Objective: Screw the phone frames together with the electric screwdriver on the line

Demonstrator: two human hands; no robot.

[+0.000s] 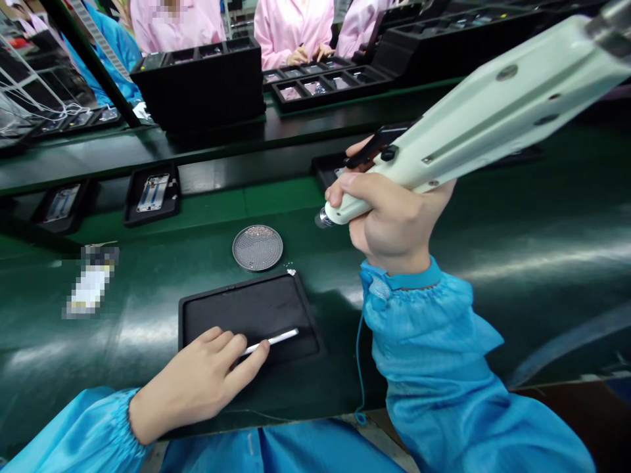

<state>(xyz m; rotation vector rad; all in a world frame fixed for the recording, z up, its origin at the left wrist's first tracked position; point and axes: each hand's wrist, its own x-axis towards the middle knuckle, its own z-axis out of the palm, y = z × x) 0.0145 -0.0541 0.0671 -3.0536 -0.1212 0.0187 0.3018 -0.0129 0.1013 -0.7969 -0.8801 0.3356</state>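
Fingers (pixel 256 355) of left hand (pixel 197 384) are pinning a white stick (pixel 274 339) on the bare black tray (pixel 197 315) — right hand (pixel 394 223), above-right of it, is gripping the screwdriver (pixel 473 118) — no driving started.

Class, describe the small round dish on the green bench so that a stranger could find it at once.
Start at the green bench and find the empty black tray under the left hand. Just beyond its far edge lies the round metal mesh dish. It is the only circular, silvery thing; its neighbours are black rectangular trays.
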